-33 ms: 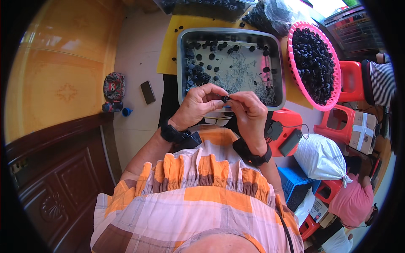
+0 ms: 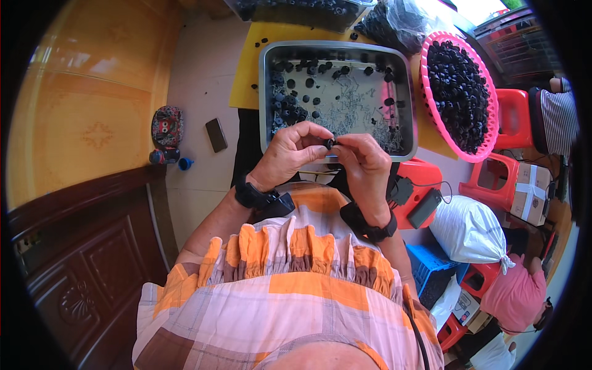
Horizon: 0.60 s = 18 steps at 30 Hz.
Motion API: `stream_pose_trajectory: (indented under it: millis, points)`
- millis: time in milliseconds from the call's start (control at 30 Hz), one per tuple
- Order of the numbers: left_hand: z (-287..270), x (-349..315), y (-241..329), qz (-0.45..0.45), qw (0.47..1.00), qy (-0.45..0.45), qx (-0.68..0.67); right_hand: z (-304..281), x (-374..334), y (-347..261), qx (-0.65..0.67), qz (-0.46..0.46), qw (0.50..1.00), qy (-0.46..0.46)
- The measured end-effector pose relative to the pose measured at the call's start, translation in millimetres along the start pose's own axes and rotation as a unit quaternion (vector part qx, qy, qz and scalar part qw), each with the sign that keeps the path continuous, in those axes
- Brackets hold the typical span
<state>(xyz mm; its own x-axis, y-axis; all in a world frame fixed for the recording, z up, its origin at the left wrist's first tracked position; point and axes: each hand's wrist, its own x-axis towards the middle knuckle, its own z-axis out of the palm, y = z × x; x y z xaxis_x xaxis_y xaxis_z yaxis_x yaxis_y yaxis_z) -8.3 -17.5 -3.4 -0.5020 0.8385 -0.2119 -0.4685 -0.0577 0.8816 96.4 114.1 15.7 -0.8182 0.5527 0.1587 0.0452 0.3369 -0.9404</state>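
Over the near edge of a metal tray (image 2: 338, 44), my left hand (image 2: 290, 151) pinches a small black round part (image 2: 329, 143) between thumb and forefinger. From the other side, the closed thumb and forefinger of my right hand (image 2: 365, 161) meet at the same part. Whether a thin metal pin is also between those right fingertips is too small to tell. Inside the tray, several loose black parts (image 2: 290, 110) are heaped at the left, and thin silvery pins (image 2: 351, 105) are scattered over the middle and right.
Right of the tray stands a pink basket (image 2: 425, 92) full of black parts. A clear bin (image 2: 296, 15) is behind. Red stools (image 2: 493, 182), a white sack (image 2: 468, 231) and a blue crate (image 2: 425, 265) are at right, near a person in pink (image 2: 515, 296). A phone (image 2: 216, 135) lies at left.
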Motion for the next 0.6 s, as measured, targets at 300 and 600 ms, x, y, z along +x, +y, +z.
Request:
stream_pose_trajectory:
  millis: [300,600]
  points:
    - [2,1,3,0.003,0.999,0.009,0.03,-9,0,8,0.263,0.207,0.941,-0.057]
    - [4,3,2,-0.008,0.999,0.005,0.032,-15,2,11,0.335,0.277,0.898,-0.07]
